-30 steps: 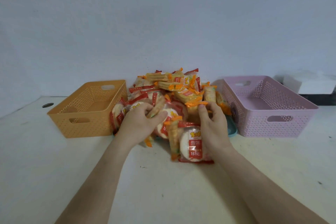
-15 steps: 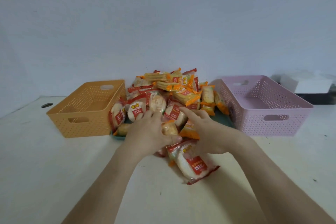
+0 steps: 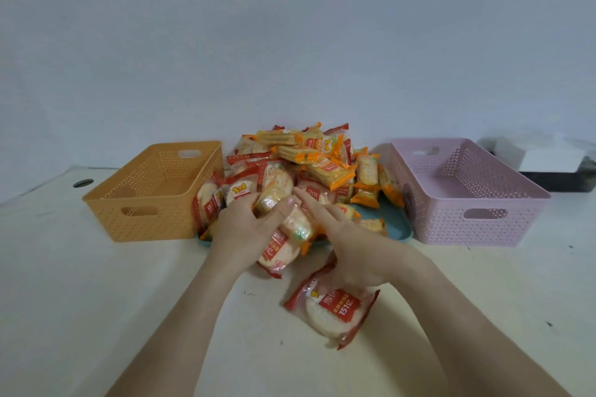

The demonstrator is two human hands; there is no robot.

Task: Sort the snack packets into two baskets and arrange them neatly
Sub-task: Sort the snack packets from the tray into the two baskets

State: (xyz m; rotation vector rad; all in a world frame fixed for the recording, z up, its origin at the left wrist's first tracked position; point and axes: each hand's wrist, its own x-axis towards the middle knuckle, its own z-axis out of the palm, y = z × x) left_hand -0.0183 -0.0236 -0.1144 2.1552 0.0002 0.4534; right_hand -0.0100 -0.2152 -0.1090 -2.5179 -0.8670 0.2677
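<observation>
Red packet [image 3: 335,311] lies beneath right hand's [image 3: 354,251] wide grip; left hand [image 3: 246,230] clasps pile packet [image 3: 272,196].

Head camera looks forward, down onto table [image 3: 96,300].

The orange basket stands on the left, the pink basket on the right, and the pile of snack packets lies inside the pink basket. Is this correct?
No. The head view shows the pile of snack packets between the orange basket and the pink basket, not inside the pink one. The rest is right.
</observation>
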